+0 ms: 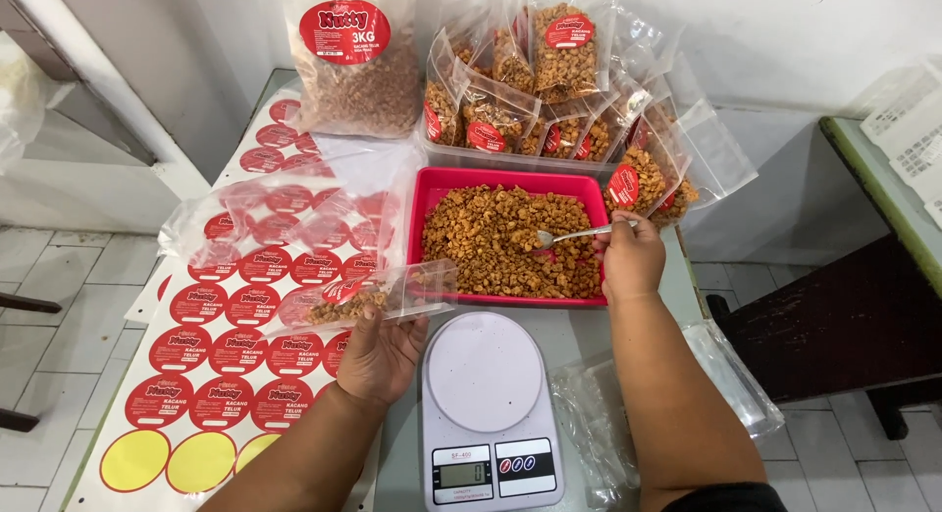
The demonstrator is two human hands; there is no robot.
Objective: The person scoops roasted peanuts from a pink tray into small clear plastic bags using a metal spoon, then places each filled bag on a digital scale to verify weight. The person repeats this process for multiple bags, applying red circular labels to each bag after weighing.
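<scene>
Red plastic tray (429,183) w/ golden-brown coated nuts (500,232) sits just behind the white digital kitchen scale (488,375). Your right hand (631,260) is closed around the handle of a metal spoon (569,235), bowl resting on the heap. Your left hand (381,355) pinches a clear plastic pouch w/ red round label (378,294), partly filled, lying near-horizontal beside the tray's left edge, mouth toward the tray.

Risks, as I judge them: pouch is tilted flat, so nuts could slide out the open end onto the sticker sheet (211,375) if you let it droop. A heaped spoon crossing the tray rim may shed pieces onto the scale platform & throw the reading off. Loose empty clear bags (265,213) near your left wrist could snag.

Hard to see: how wide the pouch mouth is open, & how full the spoon is. Your left fingertips are hidden under the pouch. Filled pouches in the clear bin (549,110) overlap, count unclear. Clear bags (599,424) right of the scale are cut off by your forearm.
</scene>
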